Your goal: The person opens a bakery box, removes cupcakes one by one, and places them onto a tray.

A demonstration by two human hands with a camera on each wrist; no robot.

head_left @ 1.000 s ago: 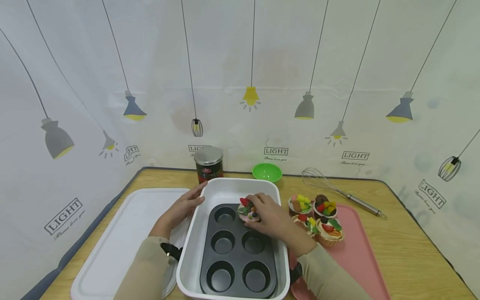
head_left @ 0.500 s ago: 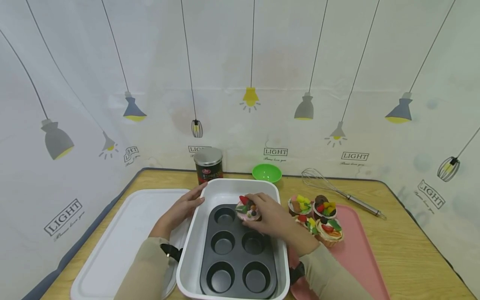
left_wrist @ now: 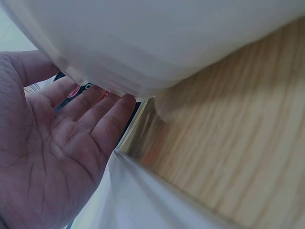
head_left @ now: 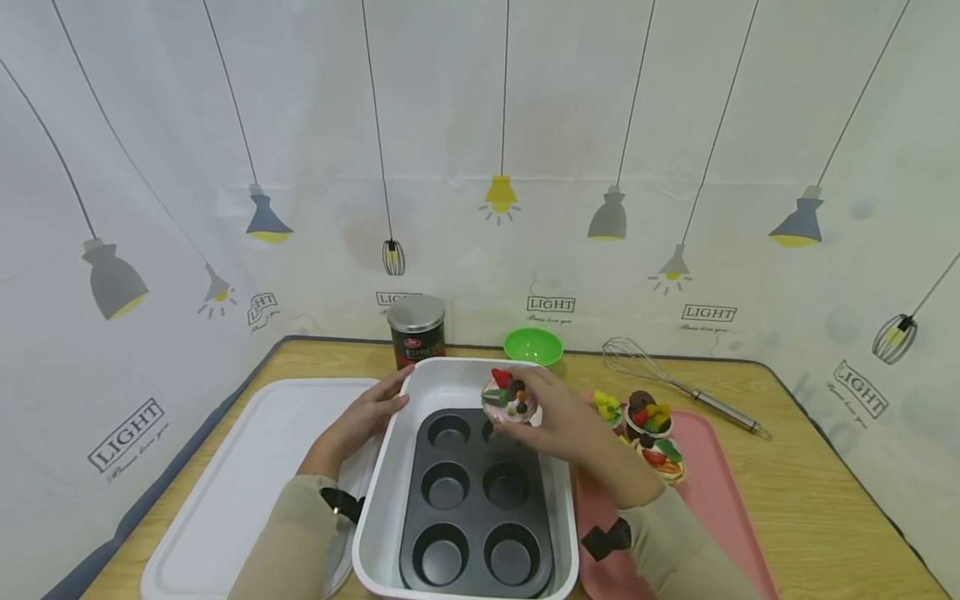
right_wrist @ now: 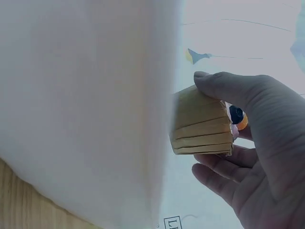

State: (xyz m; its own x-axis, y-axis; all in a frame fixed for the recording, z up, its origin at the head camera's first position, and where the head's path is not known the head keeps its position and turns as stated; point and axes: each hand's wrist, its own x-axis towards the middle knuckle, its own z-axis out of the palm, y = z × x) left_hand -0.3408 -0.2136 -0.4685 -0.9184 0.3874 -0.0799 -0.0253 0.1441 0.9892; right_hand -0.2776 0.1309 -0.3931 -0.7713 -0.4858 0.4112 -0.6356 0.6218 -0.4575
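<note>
A cupcake [head_left: 507, 397] with pink frosting, a strawberry and berries on top is raised over the back right of a dark muffin tin [head_left: 477, 500]. My right hand [head_left: 562, 417] pinches it between thumb and fingers; its ridged tan side shows in the right wrist view, where the cupcake [right_wrist: 202, 124] is tilted. The tin lies inside a deep white rectangular pan [head_left: 375, 508]. My left hand [head_left: 360, 425] rests against the pan's left rim. In the left wrist view the fingers of that hand [left_wrist: 66, 138] are fairly straight and touch the pan's outer wall [left_wrist: 133, 43].
Several other cupcakes [head_left: 651, 417] stand on a pink tray [head_left: 720, 492] at the right, partly behind my right hand. A white tray [head_left: 247, 483] lies at the left. At the back are an espresso can [head_left: 417, 329], a green bowl [head_left: 534, 345] and a whisk [head_left: 697, 392].
My right hand has lifted the cupcake up from the tin's back right cup and a little to the right. The left hand and the pan have stayed put.
</note>
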